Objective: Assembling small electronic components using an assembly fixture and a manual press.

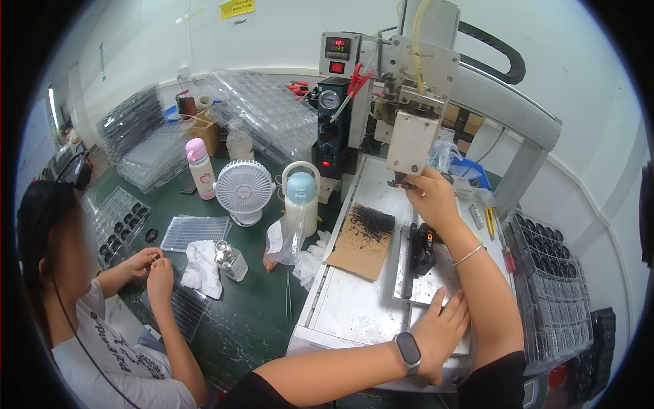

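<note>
My right hand (434, 198) is raised beneath the white block-shaped head (413, 143) of a bench machine. Its fingers are pinched on a small black part (400, 184) that juts out to their left; the exact kind is unclear. My left hand (441, 332) rests with fingers spread on the machine's front, under my right forearm, holding nothing. Between the two hands a black fixture (424, 251) with a small orange spot sits on a metal plate (403, 290). Left of the fixture lies a piece of brown cardboard (357, 258) smeared with black residue.
At right, clear trays (548, 273) hold round black parts. Tweezers (288, 296), a white fan (245, 191), bottles and a plastic bag (285, 238) stand on the green table to the left. There a co-worker's hands (158, 273) hold a small part. A frame post (519, 174) rises at right.
</note>
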The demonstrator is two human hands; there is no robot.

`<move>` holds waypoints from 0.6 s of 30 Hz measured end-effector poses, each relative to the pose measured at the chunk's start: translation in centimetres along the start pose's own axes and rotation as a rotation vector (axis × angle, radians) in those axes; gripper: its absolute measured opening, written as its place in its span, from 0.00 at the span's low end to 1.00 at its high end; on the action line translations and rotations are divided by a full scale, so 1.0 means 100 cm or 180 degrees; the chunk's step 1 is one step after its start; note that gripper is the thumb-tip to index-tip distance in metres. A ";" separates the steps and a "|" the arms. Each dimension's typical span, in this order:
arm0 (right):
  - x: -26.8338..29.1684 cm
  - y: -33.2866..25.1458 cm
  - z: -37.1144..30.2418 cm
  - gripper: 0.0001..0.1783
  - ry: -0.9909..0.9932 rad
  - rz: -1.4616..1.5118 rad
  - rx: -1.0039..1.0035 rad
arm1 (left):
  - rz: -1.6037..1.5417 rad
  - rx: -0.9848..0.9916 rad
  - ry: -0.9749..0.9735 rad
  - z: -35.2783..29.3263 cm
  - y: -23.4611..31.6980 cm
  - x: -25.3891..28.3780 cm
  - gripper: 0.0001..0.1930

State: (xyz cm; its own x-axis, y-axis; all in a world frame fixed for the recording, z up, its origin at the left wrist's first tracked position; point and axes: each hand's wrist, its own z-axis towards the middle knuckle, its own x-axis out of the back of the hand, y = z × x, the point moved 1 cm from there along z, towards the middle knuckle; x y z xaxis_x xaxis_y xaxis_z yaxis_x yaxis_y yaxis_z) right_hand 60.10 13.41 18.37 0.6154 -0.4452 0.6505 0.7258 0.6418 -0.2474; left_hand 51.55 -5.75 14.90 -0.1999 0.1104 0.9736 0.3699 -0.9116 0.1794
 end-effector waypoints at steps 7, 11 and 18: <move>0.001 0.001 0.000 0.14 0.0045 -0.0002 0.0085 | -0.0025 -0.0019 0.0041 0.000 -0.001 0.000 0.60; 0.001 -0.001 0.000 0.14 0.0047 0.0019 0.0105 | -0.0019 -0.0012 0.0053 0.000 -0.001 -0.001 0.60; 0.001 0.000 0.000 0.12 0.0023 0.0029 0.0098 | -0.0058 -0.0024 0.0021 0.000 -0.001 0.000 0.60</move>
State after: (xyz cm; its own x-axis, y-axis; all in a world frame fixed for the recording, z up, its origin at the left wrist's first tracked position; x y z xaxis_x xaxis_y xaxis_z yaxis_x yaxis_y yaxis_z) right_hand 60.18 13.34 18.44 0.6242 -0.4436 0.6431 0.7105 0.6647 -0.2310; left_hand 51.52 -5.65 14.87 -0.2127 0.1244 0.9692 0.3594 -0.9124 0.1960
